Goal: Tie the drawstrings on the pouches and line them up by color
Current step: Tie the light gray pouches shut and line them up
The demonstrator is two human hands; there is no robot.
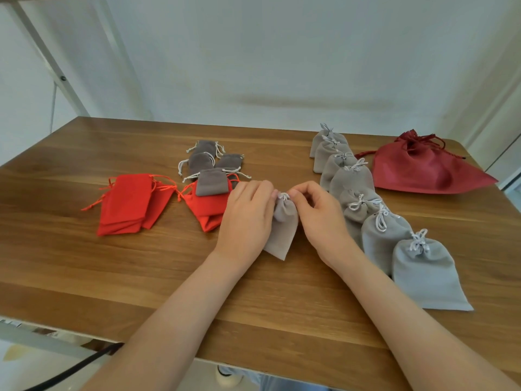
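Both your left hand (248,213) and right hand (315,210) pinch the cord (283,196) on the pouch (282,227); slacken early and the knot loosens

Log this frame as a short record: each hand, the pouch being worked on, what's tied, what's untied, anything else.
left hand: pinches the grey pouch at its gathered neck
right hand: pinches the same neck from the other side
pouch position: lying on the table
tied: row of light grey pouches, overlapping, on the right
untied: red pouches and small dark grey pouches, on the left
other: large dark red bag, far right
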